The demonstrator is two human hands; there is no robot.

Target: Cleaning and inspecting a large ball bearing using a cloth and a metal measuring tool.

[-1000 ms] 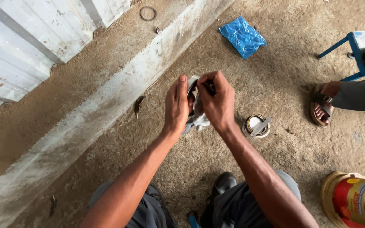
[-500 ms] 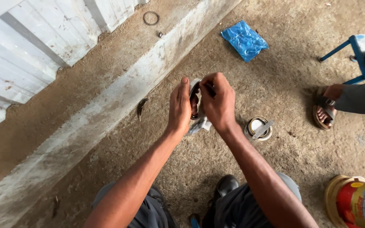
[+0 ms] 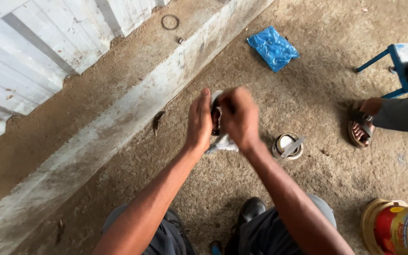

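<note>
My left hand and my right hand are held together above the dirt floor, both closed around a small round dark part wrapped in a white rag. The rag hangs out below my palms. The part is mostly hidden between my hands, and my right hand is blurred. A small open tin with a flat stick across it sits on the ground just right of my hands.
A blue plastic bag lies further off. Another person's sandalled foot and a blue stool leg are at the right. A red and yellow can stands at the lower right. A concrete curb and a metal ring lie to the left.
My right hand has shifted and turned over the wrapped part, now blurred. The view has drifted slightly. The tin and bag stay put.
</note>
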